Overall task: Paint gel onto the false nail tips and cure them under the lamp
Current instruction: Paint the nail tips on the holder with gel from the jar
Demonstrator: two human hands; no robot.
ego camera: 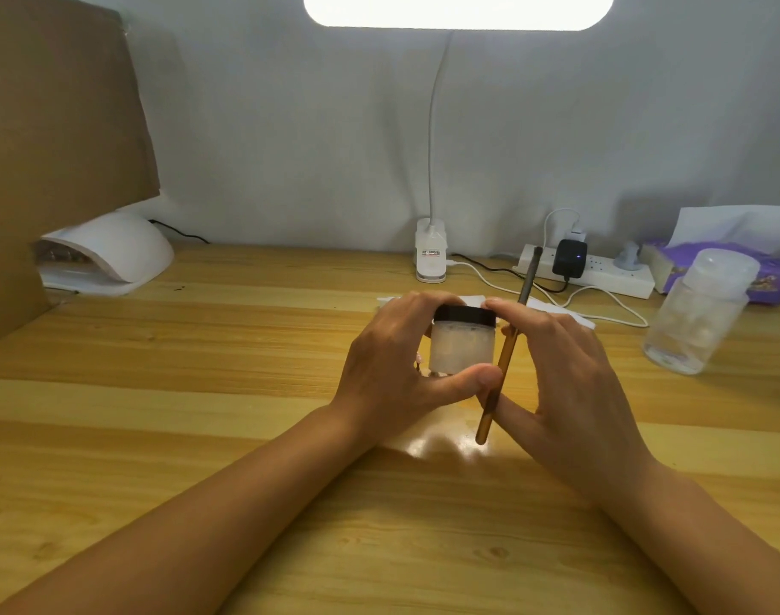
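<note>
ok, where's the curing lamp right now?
Head view, far left: the white curing lamp sits at the back of the desk, beside the cardboard panel.

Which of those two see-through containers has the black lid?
The small jar held between the left hand and right hand; the taller bottle standing at the right has a pale, translucent cap.

A pale grey wall (290, 126) backs the striped wooden table (179, 348) — a bright desk light (459, 8) glows overhead.
</note>
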